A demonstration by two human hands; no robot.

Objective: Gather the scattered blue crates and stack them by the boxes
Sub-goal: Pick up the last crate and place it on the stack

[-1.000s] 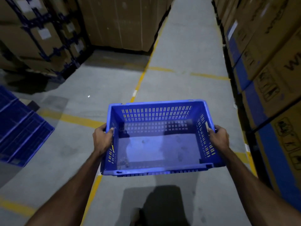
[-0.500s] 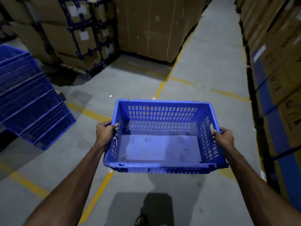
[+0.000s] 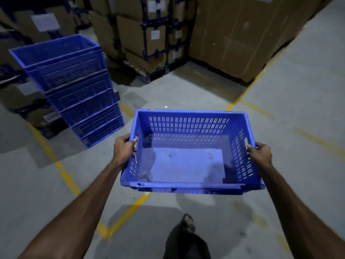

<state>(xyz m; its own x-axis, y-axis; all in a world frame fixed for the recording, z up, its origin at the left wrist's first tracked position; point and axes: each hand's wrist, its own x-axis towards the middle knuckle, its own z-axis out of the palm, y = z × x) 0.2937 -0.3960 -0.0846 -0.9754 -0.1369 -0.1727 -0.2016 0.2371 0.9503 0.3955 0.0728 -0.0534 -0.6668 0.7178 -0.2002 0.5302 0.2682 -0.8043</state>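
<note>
I carry an empty blue crate (image 3: pixel 188 124) with slotted walls in front of me, held level above the floor. My left hand (image 3: pixel 124 149) grips its left rim, fingers curled over the edge. On the opposite rim, my right hand (image 3: pixel 259 153) holds on the same way. A stack of several nested blue crates (image 3: pixel 74 90) stands on the floor to the left, in front of cardboard boxes (image 3: pixel 141 34).
Tall wrapped cardboard pallets (image 3: pixel 233 34) rise at the back right. More boxes (image 3: pixel 22 98) sit behind the stack on the left. Yellow lines (image 3: pixel 63 172) cross the grey concrete floor. My foot (image 3: pixel 187 223) shows below the crate.
The view has swung left and come closer to the stack, which now shows whole. Both hands keep the same grip on the crate. My foot has stepped forward.
</note>
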